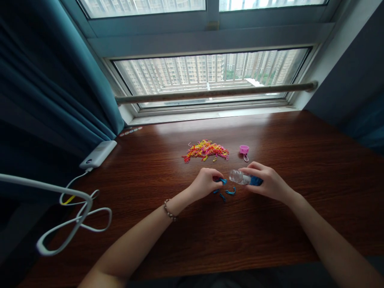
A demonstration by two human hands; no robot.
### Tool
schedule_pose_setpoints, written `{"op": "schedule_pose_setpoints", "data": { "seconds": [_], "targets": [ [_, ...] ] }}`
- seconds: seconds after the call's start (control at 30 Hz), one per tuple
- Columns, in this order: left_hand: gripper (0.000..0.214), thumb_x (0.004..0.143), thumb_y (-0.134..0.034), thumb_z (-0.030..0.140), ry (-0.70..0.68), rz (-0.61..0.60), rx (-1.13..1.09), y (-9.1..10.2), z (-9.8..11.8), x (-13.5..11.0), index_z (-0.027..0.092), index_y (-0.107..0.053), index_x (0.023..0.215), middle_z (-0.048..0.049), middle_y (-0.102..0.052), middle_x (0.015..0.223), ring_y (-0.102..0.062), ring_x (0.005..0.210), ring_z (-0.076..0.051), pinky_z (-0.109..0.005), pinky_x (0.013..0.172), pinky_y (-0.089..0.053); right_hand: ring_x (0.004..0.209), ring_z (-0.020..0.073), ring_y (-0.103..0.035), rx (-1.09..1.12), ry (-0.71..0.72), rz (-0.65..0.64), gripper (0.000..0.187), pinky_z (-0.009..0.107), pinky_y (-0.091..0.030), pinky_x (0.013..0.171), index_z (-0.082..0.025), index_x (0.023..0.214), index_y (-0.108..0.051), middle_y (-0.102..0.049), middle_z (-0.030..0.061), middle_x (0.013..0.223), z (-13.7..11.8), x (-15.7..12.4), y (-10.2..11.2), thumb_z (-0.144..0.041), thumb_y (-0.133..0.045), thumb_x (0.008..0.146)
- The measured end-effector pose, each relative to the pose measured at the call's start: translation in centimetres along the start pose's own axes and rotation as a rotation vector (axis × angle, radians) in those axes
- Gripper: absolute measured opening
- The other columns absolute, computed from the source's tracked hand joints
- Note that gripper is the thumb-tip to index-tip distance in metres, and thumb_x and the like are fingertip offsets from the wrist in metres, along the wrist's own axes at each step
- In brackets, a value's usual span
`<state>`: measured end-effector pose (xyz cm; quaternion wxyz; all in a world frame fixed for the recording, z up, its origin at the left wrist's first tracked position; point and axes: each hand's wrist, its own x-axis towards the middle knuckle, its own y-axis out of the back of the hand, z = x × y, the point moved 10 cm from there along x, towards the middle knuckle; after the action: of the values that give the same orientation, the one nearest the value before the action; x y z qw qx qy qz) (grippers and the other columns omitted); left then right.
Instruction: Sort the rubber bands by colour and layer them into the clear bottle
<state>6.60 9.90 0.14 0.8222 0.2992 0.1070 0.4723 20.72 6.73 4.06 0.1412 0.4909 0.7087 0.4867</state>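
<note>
My right hand [268, 182] is wrapped round a small clear bottle [237, 177], held tilted on its side with one end toward my left hand. Blue pieces show inside the bottle near my fingers. My left hand [207, 183] pinches blue rubber bands [223, 181] between thumb and fingers, just left of the bottle. Below the hands, a few loose blue bands [231, 191] lie on the table. Beyond them is a tangled pile of red, yellow, orange and pink bands [207, 150]. A pink cap with a loop [244, 150] stands right of the pile.
The brown wooden table [168, 240] runs up to a window with a horizontal rail [216, 94]. At the left are a white power bank [98, 154] and a looped white cable [87, 204], beside a blue curtain [60, 68].
</note>
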Motion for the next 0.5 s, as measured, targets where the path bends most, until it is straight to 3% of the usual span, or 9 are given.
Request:
{"op": "schedule_pose_setpoints", "data": {
  "seconds": [0.23, 0.5],
  "targets": [
    [0.015, 0.065, -0.059, 0.013, 0.047, 0.025, -0.335, 0.7, 0.9, -0.1, 0.009, -0.067, 0.077, -0.0036, -0.064, 0.071, -0.056, 0.062, -0.011, -0.019, 0.057, -0.044, 0.075, 0.0154, -0.056, 0.030, -0.006, -0.057, 0.039, 0.025, -0.045, 0.070, -0.024, 0.109, -0.058, -0.055, 0.0028, 0.091, -0.5, 0.1, -1.1, -0.027, -0.065, 0.071],
    [0.009, 0.067, -0.062, 0.010, -0.121, 0.165, -0.256, 2.1, 3.2, -0.6, 0.012, -0.062, 0.076, -0.0020, -0.062, 0.071, -0.056, 0.065, -0.011, -0.019, 0.061, -0.046, 0.075, 0.0148, -0.054, 0.155, 0.012, -0.027, 0.040, 0.025, -0.044, 0.068, -0.022, 0.109, -0.059, -0.053, 0.0027, 0.088, -1.6, 0.3, -1.4, -0.034, -0.067, 0.071]
  ]
}}
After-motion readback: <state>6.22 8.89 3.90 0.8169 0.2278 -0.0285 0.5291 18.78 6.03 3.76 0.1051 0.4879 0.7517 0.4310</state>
